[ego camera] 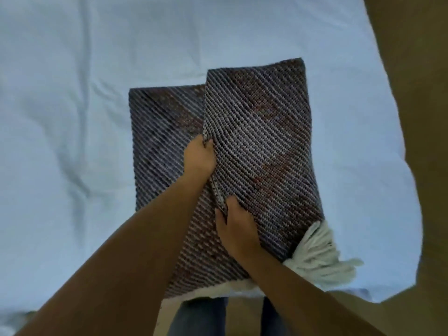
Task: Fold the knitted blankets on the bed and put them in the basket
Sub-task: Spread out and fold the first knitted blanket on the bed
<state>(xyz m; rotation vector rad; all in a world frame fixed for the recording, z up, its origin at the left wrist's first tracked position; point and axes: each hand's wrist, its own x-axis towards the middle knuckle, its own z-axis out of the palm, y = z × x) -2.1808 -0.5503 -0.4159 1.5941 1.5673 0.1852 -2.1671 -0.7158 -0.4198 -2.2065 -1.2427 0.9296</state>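
Blanket [261, 132] lies on the bed near its close edge, part folded. Its long axis runs away from the person, with the far end leaning slightly left. The right half is lifted as a flap, free edge facing left.

Left hand [200, 155] pinches that edge mid-length, fingers curled. Right hand [236, 229] grips the same edge nearer.

White tassel [317, 253] at the near right corner.

Sheet [72, 117] is open to the left and beyond; floor [424, 141] past the bed's right edge.
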